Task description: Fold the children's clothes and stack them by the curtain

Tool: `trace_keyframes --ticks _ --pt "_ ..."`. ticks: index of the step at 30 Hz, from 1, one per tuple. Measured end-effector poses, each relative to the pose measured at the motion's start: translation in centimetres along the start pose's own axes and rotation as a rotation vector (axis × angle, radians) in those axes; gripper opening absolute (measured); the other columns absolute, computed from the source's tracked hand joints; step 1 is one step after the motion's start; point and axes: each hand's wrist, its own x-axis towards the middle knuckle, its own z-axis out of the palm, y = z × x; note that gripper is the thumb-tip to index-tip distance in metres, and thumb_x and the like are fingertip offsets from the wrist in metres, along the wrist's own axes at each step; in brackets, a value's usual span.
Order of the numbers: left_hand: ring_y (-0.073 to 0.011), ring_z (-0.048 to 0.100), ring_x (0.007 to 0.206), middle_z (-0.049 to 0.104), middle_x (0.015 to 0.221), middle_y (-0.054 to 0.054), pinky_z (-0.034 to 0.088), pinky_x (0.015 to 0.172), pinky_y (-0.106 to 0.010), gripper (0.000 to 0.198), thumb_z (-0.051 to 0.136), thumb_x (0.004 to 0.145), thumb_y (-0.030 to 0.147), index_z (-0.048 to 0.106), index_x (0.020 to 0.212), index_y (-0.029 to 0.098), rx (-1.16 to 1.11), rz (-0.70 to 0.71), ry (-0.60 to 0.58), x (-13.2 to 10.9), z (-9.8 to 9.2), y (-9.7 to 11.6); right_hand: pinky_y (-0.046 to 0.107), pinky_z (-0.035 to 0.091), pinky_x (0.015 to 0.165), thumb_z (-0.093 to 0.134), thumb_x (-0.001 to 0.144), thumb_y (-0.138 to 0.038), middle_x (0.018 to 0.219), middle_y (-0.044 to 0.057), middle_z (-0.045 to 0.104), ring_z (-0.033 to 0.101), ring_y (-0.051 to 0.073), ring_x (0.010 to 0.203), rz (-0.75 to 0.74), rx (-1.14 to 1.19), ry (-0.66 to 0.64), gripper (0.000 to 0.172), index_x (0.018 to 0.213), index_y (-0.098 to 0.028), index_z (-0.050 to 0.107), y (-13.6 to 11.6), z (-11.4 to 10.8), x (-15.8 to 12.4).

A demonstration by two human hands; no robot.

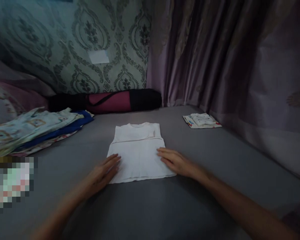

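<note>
A white sleeveless top (pixel 138 150) lies flat on the grey bed sheet (pixel 205 156), its sides folded in and its neck toward the wall. My left hand (pixel 103 171) rests flat on the top's lower left edge, fingers stretched out. My right hand (pixel 173 161) lies flat on its lower right edge, fingers also stretched out. Neither hand holds anything.
A pile of clothes (pixel 37 128), patterned and blue, lies at the left. A small folded white printed garment (pixel 201 120) sits at the back right near the curtain (pixel 240 66). A dark red and black rolled mat (pixel 110 101) lies along the wallpapered wall (pixel 77 43).
</note>
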Motion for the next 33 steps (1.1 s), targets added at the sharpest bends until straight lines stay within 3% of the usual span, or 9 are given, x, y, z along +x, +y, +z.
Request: trace_keyframes --ticks 3,5,10,16,21,29,33 --pt "-0.0247 0.040 0.136 0.042 0.148 -0.010 0.038 0.110 -0.047 0.051 0.035 0.096 0.045 0.045 0.140 0.023 0.085 0.026 -0.004 3.3 0.9 0.5 0.035 0.030 0.116 0.037 0.097 -0.027 0.144 0.015 0.046 0.040 0.022 0.135 0.040 -0.087 0.015 0.044 0.133 -0.008 0.054 2.0 1.2 2.7" --pt "-0.0243 0.039 0.136 0.043 0.147 -0.009 0.038 0.110 -0.049 0.049 0.032 0.097 0.044 0.046 0.140 0.025 0.124 0.019 -0.039 4.0 1.2 1.0 0.033 0.028 0.116 0.034 0.099 -0.028 0.145 0.016 0.044 0.038 0.022 0.136 0.051 -0.088 -0.017 0.046 0.135 -0.007 0.053 2.4 1.7 2.7" --pt "-0.0211 0.035 0.139 0.037 0.151 -0.005 0.034 0.113 -0.044 0.050 0.033 0.097 0.043 0.040 0.144 0.026 0.118 0.003 -0.090 0.8 0.6 1.4 0.040 0.028 0.117 0.033 0.100 -0.034 0.149 0.007 0.041 0.033 0.018 0.139 0.039 0.033 -0.070 0.045 0.141 -0.020 0.046 0.9 1.6 -2.5" --pt "-0.0231 0.049 0.129 0.044 0.147 0.001 0.047 0.104 -0.040 0.049 0.048 0.092 0.046 0.043 0.141 0.038 0.036 -0.002 -0.096 -3.8 -0.8 0.3 0.041 0.035 0.114 0.042 0.098 -0.037 0.146 0.004 0.045 0.037 0.018 0.137 0.035 0.051 -0.069 0.041 0.138 -0.029 0.050 -1.1 0.3 -7.3" --pt "-0.0215 0.063 0.112 0.061 0.131 0.002 0.053 0.097 -0.036 0.037 0.042 0.094 0.046 0.061 0.125 0.036 0.023 -0.024 -0.037 -4.9 -1.1 -0.5 0.037 0.045 0.107 0.040 0.099 -0.029 0.136 0.004 0.056 0.049 0.018 0.128 -0.017 -0.030 -0.038 0.037 0.132 -0.029 0.056 -1.0 -0.3 -7.4" --pt "-0.0235 0.065 0.109 0.064 0.126 0.005 0.056 0.094 -0.041 0.038 0.037 0.093 0.044 0.064 0.120 0.041 0.044 -0.069 -0.109 -4.8 -2.3 0.5 0.039 0.051 0.102 0.032 0.094 -0.013 0.130 0.005 0.059 0.055 0.021 0.121 -0.103 -0.204 -0.051 0.050 0.135 -0.033 0.052 -0.8 0.1 -7.0" --pt "-0.0226 0.066 0.103 0.070 0.114 0.000 0.055 0.092 -0.037 0.038 0.035 0.094 0.041 0.070 0.109 0.034 0.072 -0.042 -0.113 -3.7 -3.2 1.9 0.042 0.053 0.097 0.036 0.095 -0.020 0.122 0.006 0.063 0.059 0.024 0.112 -0.079 -0.262 -0.059 0.039 0.121 -0.033 0.062 -1.8 -0.5 -6.2"
